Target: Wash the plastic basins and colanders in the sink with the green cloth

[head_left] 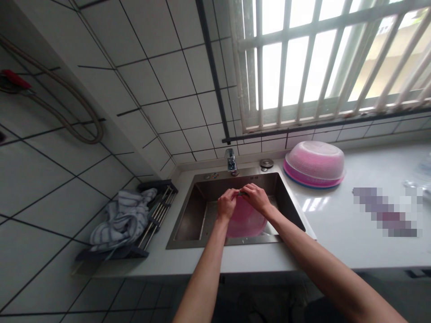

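Note:
Above the sink [188, 220], my left hand [226, 204] and my right hand [255, 197] meet with their fingertips close together. Both are closed in a pinch on a small dark-green piece [241, 193]; its kind is too small to make out, and my fingers hide most of it. Below them a pink plastic basin [247, 222] sits in the sink, partly covered by my hands and right forearm. Behind my hands, a chrome faucet [230, 160] rises from the sink's back rim.
An upturned pink basin with a strainer [314, 159] stands on the white counter [323, 224] to the right. A metal drain plug [266, 163] lies behind the sink. Striped cloth [124, 220] hangs over a rack [160, 215] at left. A barred window [303, 67] is ahead.

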A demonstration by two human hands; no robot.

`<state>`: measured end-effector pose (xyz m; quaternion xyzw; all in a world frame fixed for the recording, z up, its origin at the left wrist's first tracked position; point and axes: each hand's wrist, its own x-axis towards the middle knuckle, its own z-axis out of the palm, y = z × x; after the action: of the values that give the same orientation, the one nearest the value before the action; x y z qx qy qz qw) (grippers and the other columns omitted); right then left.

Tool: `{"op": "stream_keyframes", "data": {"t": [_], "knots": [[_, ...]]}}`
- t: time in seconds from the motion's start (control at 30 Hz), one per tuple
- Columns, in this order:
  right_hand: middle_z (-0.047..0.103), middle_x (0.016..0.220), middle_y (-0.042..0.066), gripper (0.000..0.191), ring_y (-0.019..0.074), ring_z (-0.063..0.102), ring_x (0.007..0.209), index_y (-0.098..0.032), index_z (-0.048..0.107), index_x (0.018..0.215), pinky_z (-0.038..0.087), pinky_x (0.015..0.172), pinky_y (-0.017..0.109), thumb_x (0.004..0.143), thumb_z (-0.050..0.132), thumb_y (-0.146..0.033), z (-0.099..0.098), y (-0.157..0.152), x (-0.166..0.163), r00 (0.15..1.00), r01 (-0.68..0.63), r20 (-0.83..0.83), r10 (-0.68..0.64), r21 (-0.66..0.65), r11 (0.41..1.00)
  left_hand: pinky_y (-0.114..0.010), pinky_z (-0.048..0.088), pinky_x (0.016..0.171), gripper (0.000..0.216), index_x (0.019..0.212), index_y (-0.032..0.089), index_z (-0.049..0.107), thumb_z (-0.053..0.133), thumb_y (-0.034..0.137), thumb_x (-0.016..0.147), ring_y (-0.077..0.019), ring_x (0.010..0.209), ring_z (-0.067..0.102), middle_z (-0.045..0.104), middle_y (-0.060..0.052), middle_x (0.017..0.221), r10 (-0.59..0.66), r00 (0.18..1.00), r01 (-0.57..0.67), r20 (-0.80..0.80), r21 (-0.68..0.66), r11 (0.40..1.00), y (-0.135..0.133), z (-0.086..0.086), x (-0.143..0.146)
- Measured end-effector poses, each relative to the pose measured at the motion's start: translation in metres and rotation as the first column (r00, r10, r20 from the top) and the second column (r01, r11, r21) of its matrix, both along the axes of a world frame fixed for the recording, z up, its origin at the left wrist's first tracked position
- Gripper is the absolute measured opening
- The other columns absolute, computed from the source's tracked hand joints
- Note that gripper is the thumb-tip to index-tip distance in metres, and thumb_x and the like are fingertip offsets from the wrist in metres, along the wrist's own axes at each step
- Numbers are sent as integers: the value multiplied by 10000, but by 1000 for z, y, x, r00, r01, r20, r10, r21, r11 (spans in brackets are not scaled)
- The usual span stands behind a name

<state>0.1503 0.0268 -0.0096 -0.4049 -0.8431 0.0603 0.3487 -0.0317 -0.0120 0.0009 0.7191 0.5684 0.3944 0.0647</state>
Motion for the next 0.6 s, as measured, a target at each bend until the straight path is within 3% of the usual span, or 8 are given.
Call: {"op": "stream_keyframes", "data": {"t": [0.2, 0.3, 0.5, 0.6], "knots": [[763, 1047, 46, 102, 201, 676, 989, -254, 756, 1061, 493, 838, 272, 981, 694, -256, -7, 15, 17, 988, 125, -79, -132, -85, 988, -295, 555, 866, 185, 1024, 274, 732, 655, 135, 928, -194, 954, 741, 778, -21, 1030, 135, 976, -148, 173, 60, 987, 4, -5, -19], [761, 1020, 38, 106, 194, 684, 954, -248, 764, 1038, 488, 836, 273, 961, 700, -215, -10, 17, 20, 986, 137, -78, -147, -124, 983, -293, 549, 871, 199, 1004, 271, 725, 650, 110, 914, -199, 968, 737, 773, -18, 1014, 130, 983, -139, 133, 65, 988, 4, -4, -21], [764, 1045, 56, 105, 204, 679, 1012, -243, 767, 1042, 497, 858, 273, 979, 688, -213, -1, 5, 8, 998, 45, -40, -47, -53, 998, -277, 529, 814, 178, 988, 276, 726, 623, 135, 956, -193, 920, 722, 758, -17, 984, 63, 998, -62, -19, 48, 997, 0, 0, -8], [768, 1059, 51, 131, 204, 685, 1020, -256, 767, 1077, 507, 866, 275, 975, 696, -215, 0, 6, 9, 998, 23, -62, -27, -65, 998, -281, 538, 826, 159, 985, 276, 726, 627, 154, 960, -195, 926, 725, 759, -21, 986, 79, 997, -79, 5, 47, 996, 1, -1, -11]]}}
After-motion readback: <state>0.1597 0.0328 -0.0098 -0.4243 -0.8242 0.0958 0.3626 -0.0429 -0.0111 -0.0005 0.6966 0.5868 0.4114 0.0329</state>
